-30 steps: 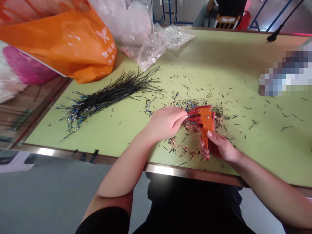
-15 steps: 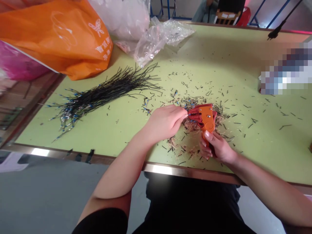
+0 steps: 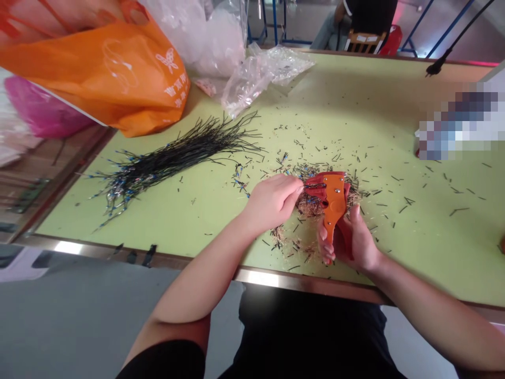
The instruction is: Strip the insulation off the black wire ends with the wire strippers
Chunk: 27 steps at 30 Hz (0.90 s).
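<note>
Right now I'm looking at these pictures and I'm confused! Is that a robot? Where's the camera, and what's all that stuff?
No robot here: each "grip" is a person's bare hand. The camera sits on that person's head, looking forward and down.

The right grip holds an orange-and-red hand tool by its handle. The left grip is pinched closed at the tool's red front end; what it pinches is too small to make out.

On the green table lie a bundle of black wires with blue bits at one end, and many little scraps. Behind are an orange bag and clear plastic.
</note>
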Available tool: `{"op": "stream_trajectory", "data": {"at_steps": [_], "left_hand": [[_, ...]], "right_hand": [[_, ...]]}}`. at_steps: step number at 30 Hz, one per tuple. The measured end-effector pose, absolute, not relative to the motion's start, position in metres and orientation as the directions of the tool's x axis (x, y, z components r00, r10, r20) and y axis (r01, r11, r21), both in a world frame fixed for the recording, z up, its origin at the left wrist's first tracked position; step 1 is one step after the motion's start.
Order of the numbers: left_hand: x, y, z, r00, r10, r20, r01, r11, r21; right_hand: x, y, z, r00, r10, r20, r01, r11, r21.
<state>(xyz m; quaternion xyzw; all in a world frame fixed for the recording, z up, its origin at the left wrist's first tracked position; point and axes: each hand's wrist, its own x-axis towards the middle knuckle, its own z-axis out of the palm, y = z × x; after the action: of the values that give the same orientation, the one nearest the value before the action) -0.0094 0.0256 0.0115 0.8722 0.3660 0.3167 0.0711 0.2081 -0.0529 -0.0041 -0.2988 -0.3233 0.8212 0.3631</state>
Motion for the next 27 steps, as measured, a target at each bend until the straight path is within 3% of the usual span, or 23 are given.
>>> {"op": "stream_trajectory", "data": {"at_steps": [9,22,27], "left_hand": [[-0.0114,0.0273,0.0073,0.551,0.643,0.531,0.607,-0.746,0.273],[-0.0045,0.0270,0.0055,0.500,0.742,0.446,0.596,-0.669,0.445],[-0.0098,0.0289,0.0054,0.504,0.725,0.470,0.646,-0.677,0.353]], "right_hand": [[0.2093,-0.0551,-0.0103,-0.501,0.815,-0.293,-0.380,-0.511,-0.771],[0.2068,-0.0594,-0.0104,-0.455,0.837,-0.305,-0.354,-0.484,-0.800],[0.2129,-0.0555,-0.0145,-0.425,0.865,-0.266,-0.354,-0.430,-0.831]]}}
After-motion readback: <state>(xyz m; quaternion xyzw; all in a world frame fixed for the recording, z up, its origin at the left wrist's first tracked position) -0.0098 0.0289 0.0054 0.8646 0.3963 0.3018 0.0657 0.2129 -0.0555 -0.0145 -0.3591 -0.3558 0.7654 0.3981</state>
